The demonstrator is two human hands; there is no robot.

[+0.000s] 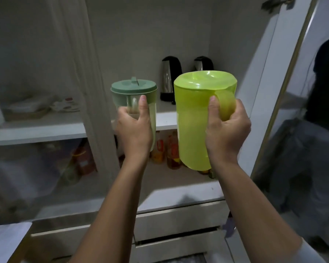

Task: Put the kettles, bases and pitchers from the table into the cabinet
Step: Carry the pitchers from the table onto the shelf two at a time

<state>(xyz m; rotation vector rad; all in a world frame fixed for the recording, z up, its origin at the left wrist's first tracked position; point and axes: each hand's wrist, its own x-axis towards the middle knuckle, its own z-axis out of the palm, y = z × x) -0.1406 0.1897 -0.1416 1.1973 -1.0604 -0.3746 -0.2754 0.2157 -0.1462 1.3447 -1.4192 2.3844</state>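
Two hands, two pitchers; two kettles shelved.

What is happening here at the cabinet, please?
A person stands at the open cabinet with a pitcher in each hand. The left hand grips the handle of the clear pitcher with the dark green lid; the right hand grips the handle of the lime green pitcher. Both are held up in front of the shelf where two kettles already stand at the back. Bottles stand on the shelf below.
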